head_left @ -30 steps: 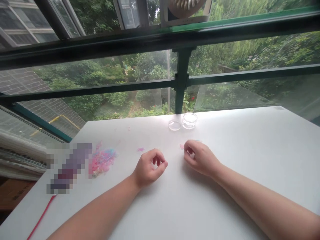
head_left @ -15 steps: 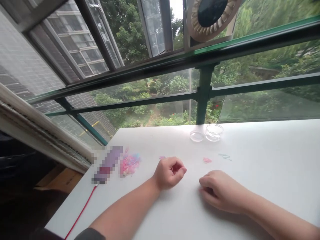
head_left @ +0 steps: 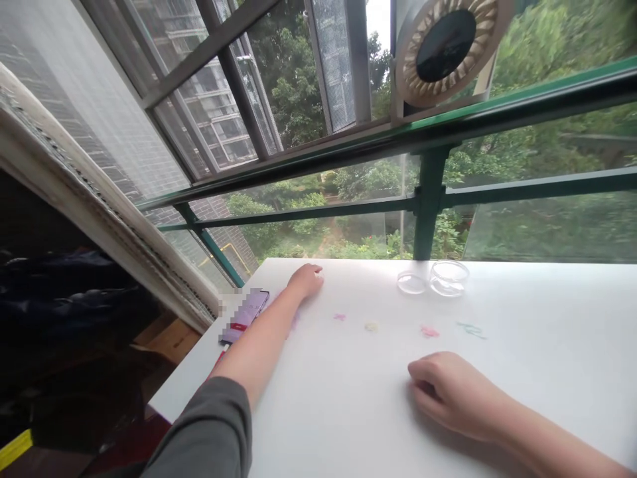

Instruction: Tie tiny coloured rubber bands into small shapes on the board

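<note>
My left hand is stretched out to the far left part of the white table, beyond a pile of small purple and pink pieces that my forearm mostly covers. Its thumb and forefinger stand a little apart, with nothing visible between them. My right hand rests on its side on the table, fingers loosely curled, holding nothing that I can see. In a row between and beyond the hands lie small clusters: purple, pale yellow, pink and thin green strips.
Near the table's back edge stand a clear round container and a clear shallow dish or lid. A partly blurred phone with a red cable lies at the left edge. Behind are a green window rail and a round fan.
My left hand has moved left and away from me, from mid-table to the pile, and its fingers have loosened. The pale yellow cluster now shows. My right hand stays put; the view has shifted.
</note>
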